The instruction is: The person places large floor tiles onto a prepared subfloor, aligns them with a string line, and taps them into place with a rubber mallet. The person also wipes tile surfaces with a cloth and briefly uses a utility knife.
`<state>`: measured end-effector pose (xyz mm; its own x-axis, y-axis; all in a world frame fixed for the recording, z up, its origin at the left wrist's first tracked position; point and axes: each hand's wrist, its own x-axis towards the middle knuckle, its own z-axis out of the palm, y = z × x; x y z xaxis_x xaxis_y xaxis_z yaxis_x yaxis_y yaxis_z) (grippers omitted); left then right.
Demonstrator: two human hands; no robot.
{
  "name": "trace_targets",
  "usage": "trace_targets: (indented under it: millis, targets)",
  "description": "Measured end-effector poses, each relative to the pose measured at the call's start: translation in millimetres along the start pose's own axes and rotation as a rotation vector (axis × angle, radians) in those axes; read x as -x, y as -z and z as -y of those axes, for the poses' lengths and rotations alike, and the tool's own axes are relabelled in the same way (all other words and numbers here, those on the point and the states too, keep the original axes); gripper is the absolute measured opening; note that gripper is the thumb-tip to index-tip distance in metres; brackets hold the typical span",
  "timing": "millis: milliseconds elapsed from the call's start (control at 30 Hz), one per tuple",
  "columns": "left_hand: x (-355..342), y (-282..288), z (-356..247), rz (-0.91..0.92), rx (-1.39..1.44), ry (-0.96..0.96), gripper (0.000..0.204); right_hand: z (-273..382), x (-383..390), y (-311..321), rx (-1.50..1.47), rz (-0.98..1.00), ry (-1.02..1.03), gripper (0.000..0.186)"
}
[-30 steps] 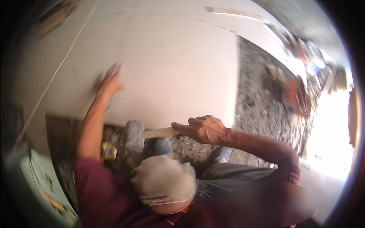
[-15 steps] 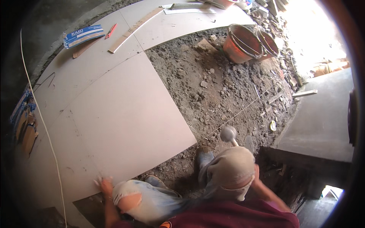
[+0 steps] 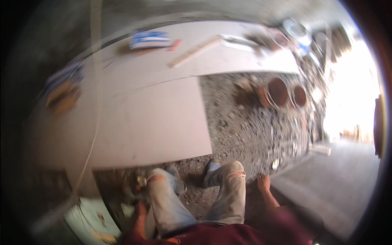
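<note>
The picture is blurred by motion. My left hand (image 3: pixel 141 211) is low beside my left leg, near the lower edge of the pale tiles (image 3: pixel 161 122); its fingers are smeared. My right hand (image 3: pixel 263 181) is right of my right knee, by the corner of a grey concrete slab (image 3: pixel 322 185); I cannot make out whether it grips anything. My legs, in torn jeans (image 3: pixel 222 196), are bent over rough rubble (image 3: pixel 228 134). I cannot see the mallet.
Two orange buckets (image 3: pixel 277 92) stand on the rubble. Blue-striped cardboard (image 3: pixel 149 40), a board (image 3: pixel 194 52) and metal tools lie on the far tiles, more cardboard (image 3: pixel 63 90) at left. A pale line (image 3: pixel 96 122) crosses the tiles. A bright opening is at right.
My view has swung up and widened. The mallet seen earlier in my right hand is out of sight. My left hand has come off the tile top to beside my leg.
</note>
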<state>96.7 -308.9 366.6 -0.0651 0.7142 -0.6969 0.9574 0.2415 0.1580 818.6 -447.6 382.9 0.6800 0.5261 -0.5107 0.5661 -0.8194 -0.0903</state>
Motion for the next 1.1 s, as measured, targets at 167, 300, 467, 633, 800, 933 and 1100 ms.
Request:
trace_targets:
  millis: [167, 300, 467, 633, 800, 933, 1100]
  targets:
    - [191.0, 43.1, -73.2, 0.074, 0.178, 0.257, 0.060, 73.7, 16.6, 148.9, 0.146, 0.036, 0.435, 0.037]
    - [330.6, 57.1, -121.3, 0.060, 0.358, 0.564, 0.063, 126.8, 33.6, 216.3, 0.003, 0.327, 0.573, 0.037]
    - [430.0, -4.7, -159.6, -0.046, 0.778, 0.836, 0.081, 190.2, -24.1, 244.0, 0.376, 0.362, 0.881, 0.037]
    - [494.1, -39.9, -204.2, -0.188, 1.314, 1.135, 0.079, 373.6, -51.0, 247.4, 0.394, 0.062, 1.459, 0.018]
    - [489.1, -38.3, -179.5, -0.239, 1.523, 1.249, 0.073, 607.2, 95.0, 227.8, 0.077, 0.144, 1.617, 0.028]
    - [452.6, -36.3, -136.8, -0.554, 1.771, 1.300, 0.068, 710.6, 277.7, 173.9, -0.058, 0.219, 1.804, 0.030]
    - [443.4, 36.1, -90.1, -1.582, 1.896, 1.955, 0.062, 719.5, 488.5, 94.5, -0.065, 0.560, 2.015, 0.031]
